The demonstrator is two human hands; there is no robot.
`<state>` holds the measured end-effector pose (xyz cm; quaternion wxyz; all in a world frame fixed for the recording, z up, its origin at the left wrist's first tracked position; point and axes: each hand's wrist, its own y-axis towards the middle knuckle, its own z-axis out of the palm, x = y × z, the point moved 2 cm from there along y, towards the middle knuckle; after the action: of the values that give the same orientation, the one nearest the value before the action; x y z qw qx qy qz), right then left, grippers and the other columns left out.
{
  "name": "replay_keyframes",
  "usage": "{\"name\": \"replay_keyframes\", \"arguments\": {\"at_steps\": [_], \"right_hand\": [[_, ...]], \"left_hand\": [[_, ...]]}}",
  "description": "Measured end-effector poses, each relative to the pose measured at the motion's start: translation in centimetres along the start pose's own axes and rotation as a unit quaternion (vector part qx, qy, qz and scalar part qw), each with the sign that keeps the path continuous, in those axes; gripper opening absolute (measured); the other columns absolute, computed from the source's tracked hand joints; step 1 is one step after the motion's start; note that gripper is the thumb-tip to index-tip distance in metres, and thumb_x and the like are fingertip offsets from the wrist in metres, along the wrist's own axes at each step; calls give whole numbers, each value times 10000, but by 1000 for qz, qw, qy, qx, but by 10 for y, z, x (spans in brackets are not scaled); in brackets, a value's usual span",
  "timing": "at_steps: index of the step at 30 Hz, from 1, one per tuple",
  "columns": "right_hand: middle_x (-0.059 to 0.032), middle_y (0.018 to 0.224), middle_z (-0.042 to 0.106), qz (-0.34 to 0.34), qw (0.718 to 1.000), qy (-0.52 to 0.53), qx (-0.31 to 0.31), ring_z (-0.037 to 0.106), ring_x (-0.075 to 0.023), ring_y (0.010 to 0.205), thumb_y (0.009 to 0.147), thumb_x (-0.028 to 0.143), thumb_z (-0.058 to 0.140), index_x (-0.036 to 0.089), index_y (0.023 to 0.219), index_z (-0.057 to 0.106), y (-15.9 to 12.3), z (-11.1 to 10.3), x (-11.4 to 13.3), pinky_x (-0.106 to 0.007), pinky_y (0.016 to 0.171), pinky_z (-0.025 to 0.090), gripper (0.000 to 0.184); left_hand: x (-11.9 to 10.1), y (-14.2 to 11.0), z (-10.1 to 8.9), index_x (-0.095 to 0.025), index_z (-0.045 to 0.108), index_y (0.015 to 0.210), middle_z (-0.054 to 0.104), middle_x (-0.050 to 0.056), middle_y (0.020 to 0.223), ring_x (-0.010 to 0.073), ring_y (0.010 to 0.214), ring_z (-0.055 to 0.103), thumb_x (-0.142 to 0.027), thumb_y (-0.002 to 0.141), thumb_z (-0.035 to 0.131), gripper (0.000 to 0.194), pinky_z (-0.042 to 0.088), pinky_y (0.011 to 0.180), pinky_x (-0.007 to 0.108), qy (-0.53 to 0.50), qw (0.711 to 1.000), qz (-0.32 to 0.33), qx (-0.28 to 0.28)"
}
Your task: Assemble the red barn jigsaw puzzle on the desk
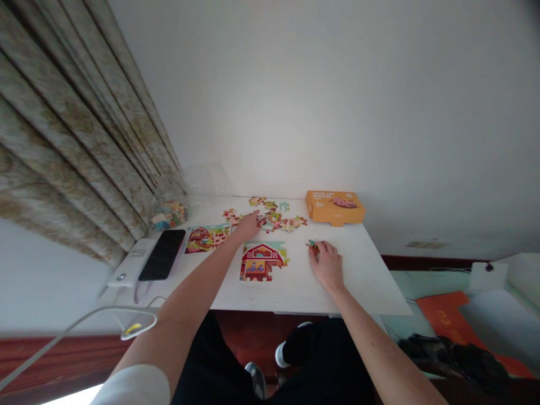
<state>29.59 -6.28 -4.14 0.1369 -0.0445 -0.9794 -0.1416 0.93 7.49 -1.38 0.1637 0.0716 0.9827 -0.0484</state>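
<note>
The barn puzzle (261,261) lies part-built on the white table (371,281), its lower edge unfinished, loose pieces (280,222) heaped beyond; the left hand (248,226) touches them, grip unclear, and the right hand (325,265) pinches one piece (313,244)

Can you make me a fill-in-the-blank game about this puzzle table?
1. The partly built jigsaw puzzle shows a red ____.
2. The hand touching the loose puzzle pieces is the ____ hand.
3. The right hand is holding one small puzzle ____.
4. The orange puzzle box is to the ____ of the loose pieces in this view.

Missing words: barn; left; piece; right.
</note>
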Motion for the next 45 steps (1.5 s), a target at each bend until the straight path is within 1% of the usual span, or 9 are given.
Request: {"name": "replay_keyframes", "arguments": {"at_steps": [8, 14, 20, 25, 29, 35, 41, 43, 45], "right_hand": [[-147, 1313, 648, -2, 1000, 3, -6, 556, -295, 1184, 1020, 372, 466, 195, 1232, 652, 0, 0, 0, -402, 920, 425, 333], [-143, 1306, 649, -3, 1000, -1, -1, 562, -292, 1177, 1026, 369, 468, 187, 1232, 647, 0, -2, 2, -398, 912, 429, 328], [-145, 1315, 643, -1, 1000, 1, -1, 559, -289, 1188, 1019, 366, 488, 198, 1232, 644, 0, 1, 0, -392, 918, 426, 313], [-144, 1319, 640, -5, 1000, 3, -6, 553, -289, 1184, 1020, 370, 476, 199, 1221, 646, 1, 2, -2, -395, 915, 423, 314], [-141, 1332, 629, -6, 1000, 4, -7, 543, -288, 1190, 1022, 374, 480, 191, 1223, 641, 1, 3, -3, -387, 912, 415, 316], [-154, 1338, 618, -11, 998, 45, -36, 541, -299, 1182, 1016, 402, 473, 180, 1223, 645, 1, 2, -7, -396, 912, 427, 349], [-186, 1229, 659, -22, 978, 168, -120, 556, -303, 1177, 995, 447, 485, 163, 1114, 681, -6, -10, -7, -447, 994, 447, 365], [-173, 1151, 689, -2, 961, 244, -129, 604, -280, 1066, 988, 507, 486, 170, 1077, 684, -18, -13, 3, -434, 953, 480, 402], [-142, 1048, 718, 43, 931, 348, -102, 633, -238, 862, 955, 614, 513, 179, 1049, 681, -35, -13, 21, -391, 814, 521, 476]], "left_hand": [[22, 0, -13, -263, 586, 1438, 608, 94, 1485, 290, 1361, 576, -217, 825, 672, 621, 421, 1147, 400, 8, 1000, 12, 17], [14, -3, -10, -296, 632, 1369, 631, 84, 1454, 316, 1356, 570, -251, 847, 677, 525, 369, 1175, 483, 19, 999, 35, 8], [8, -1, -15, -274, 660, 1273, 723, 87, 1280, 306, 1237, 643, -212, 812, 688, 466, 414, 1118, 460, 27, 999, 28, -4], [3, -7, -17, -246, 656, 1235, 716, 90, 1267, 295, 1219, 644, -243, 808, 713, 431, 437, 1097, 418, 13, 999, 38, -31], [-10, -34, -13, -223, 635, 1219, 728, 64, 1186, 237, 1113, 678, -247, 805, 735, 426, 499, 1021, 344, -108, 988, 50, -98], [-43, -108, 11, -227, 614, 1129, 734, 35, 1086, 189, 989, 696, -238, 810, 725, 338, 554, 909, 312, -296, 943, -14, -152], [-66, -165, 31, -239, 610, 1061, 728, 47, 1006, 202, 953, 699, -237, 793, 731, 294, 574, 893, 344, -304, 940, 5, -157], [-67, -175, 35, -246, 604, 1084, 730, 51, 1034, 206, 970, 700, -217, 792, 727, 319, 584, 886, 351, -297, 940, 17, -163], [-66, -182, 39, -253, 599, 1105, 729, 39, 1045, 207, 969, 704, -186, 775, 731, 362, 595, 870, 353, -295, 938, 25, -180]]}}
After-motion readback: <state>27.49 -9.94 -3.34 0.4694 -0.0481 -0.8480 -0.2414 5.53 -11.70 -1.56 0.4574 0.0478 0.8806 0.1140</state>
